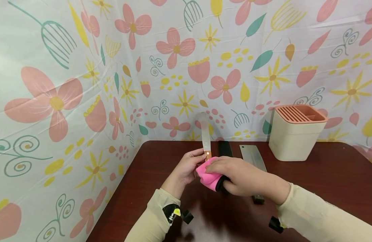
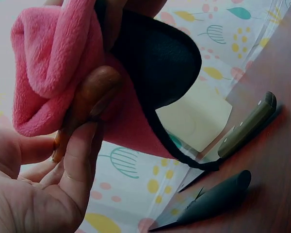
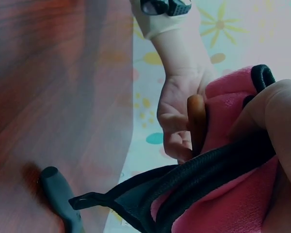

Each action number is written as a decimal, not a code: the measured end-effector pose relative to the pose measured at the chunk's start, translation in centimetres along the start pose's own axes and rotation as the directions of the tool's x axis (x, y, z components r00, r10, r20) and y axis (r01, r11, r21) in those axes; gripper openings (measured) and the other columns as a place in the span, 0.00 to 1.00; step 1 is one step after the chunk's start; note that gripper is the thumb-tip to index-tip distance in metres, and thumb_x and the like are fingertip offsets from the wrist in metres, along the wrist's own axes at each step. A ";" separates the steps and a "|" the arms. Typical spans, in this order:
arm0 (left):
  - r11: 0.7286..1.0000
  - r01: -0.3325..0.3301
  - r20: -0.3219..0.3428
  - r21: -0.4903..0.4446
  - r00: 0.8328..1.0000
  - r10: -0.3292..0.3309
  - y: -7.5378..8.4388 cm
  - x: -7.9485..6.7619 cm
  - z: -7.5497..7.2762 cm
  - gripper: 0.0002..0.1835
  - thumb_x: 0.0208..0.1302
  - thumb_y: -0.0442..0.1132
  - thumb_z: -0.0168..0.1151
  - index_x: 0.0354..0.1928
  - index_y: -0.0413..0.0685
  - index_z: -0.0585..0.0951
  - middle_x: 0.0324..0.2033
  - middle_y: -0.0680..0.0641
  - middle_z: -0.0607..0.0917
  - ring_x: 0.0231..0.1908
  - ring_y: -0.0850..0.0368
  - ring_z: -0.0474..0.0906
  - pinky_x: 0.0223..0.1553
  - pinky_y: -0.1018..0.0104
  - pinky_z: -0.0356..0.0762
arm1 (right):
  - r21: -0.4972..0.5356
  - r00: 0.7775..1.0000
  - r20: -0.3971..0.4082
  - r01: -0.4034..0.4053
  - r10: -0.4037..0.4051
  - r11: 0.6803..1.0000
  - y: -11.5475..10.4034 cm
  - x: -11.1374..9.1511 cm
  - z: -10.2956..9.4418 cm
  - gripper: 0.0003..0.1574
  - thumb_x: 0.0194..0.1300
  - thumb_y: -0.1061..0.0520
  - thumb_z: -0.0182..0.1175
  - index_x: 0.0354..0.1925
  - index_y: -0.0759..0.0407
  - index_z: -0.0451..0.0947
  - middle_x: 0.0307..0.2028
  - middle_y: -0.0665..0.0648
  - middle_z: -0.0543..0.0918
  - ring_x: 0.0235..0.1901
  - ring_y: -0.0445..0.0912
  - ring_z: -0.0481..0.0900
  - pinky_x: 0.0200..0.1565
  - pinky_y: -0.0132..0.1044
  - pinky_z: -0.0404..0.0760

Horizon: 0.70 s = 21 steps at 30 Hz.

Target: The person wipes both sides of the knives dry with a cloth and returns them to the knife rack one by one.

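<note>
Upright in front of me stands a spatula [image 1: 206,134] with a long, round-tipped metal blade and a riveted wooden handle. My left hand [image 1: 187,166] pinches that handle, whose brown end [image 2: 94,92] shows in the left wrist view. A plush pink cloth [image 1: 208,174] with black trim is bunched in my right hand [image 1: 243,176], which presses it against the handle. In the right wrist view the cloth's black loop [image 3: 87,200] hangs free, and the wooden handle [image 3: 197,121] lies between the left fingers and the cloth. Part of the handle is hidden by the cloth.
Beyond the right hand lie a cleaver [image 1: 253,156] and a black knife [image 1: 224,149] on the dark red table [image 1: 161,158]. A cream knife holder [image 1: 290,141] with an orange slotted top stands at the back right. A flowered sheet [image 1: 174,84] covers the walls.
</note>
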<state>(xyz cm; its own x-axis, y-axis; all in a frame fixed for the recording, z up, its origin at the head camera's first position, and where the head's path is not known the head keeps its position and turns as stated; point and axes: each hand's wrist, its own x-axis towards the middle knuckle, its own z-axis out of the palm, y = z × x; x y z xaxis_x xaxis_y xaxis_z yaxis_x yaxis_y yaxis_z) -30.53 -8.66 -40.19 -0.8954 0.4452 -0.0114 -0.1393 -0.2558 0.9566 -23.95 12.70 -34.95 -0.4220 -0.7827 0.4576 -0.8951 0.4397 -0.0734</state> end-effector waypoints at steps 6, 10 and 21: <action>1.000 -0.006 -0.003 0.019 1.000 0.006 0.1 0.0 -0.1 0.23 0.78 0.35 0.51 0.72 0.40 0.72 0.33 0.55 0.90 0.30 0.66 0.87 0.35 0.73 0.86 | 0.015 1.000 0.008 -0.009 0.009 1.000 -0.5 -0.3 0.0 0.30 0.54 0.68 0.61 0.53 0.44 0.84 0.50 0.36 0.85 0.58 0.41 0.82 0.58 0.43 0.83; 1.000 -0.012 0.019 0.010 1.000 0.012 0.3 -0.1 -0.1 0.23 0.78 0.36 0.52 0.71 0.41 0.73 0.35 0.53 0.91 0.31 0.65 0.88 0.35 0.71 0.87 | 0.035 1.000 0.002 -0.013 0.013 0.999 -0.7 -0.5 -0.1 0.30 0.55 0.68 0.61 0.52 0.42 0.83 0.50 0.34 0.85 0.58 0.40 0.81 0.58 0.43 0.83; 1.000 0.016 0.046 -0.011 0.999 -0.015 0.4 -0.3 -0.3 0.20 0.80 0.39 0.50 0.68 0.41 0.75 0.38 0.52 0.91 0.32 0.62 0.89 0.29 0.68 0.87 | 0.075 1.000 -0.029 0.010 -0.008 0.997 -1.1 -1.0 -0.1 0.31 0.54 0.69 0.62 0.52 0.42 0.83 0.50 0.35 0.85 0.56 0.40 0.81 0.59 0.45 0.83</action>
<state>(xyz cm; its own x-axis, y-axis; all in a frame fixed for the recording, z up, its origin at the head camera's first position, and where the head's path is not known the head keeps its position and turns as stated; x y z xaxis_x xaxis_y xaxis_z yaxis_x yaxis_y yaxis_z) -30.45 -9.10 -39.91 -0.8728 0.4879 -0.0125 -0.1581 -0.2582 0.9531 -22.56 13.06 -35.27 -0.4105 -0.7729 0.4839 -0.9076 0.3974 -0.1352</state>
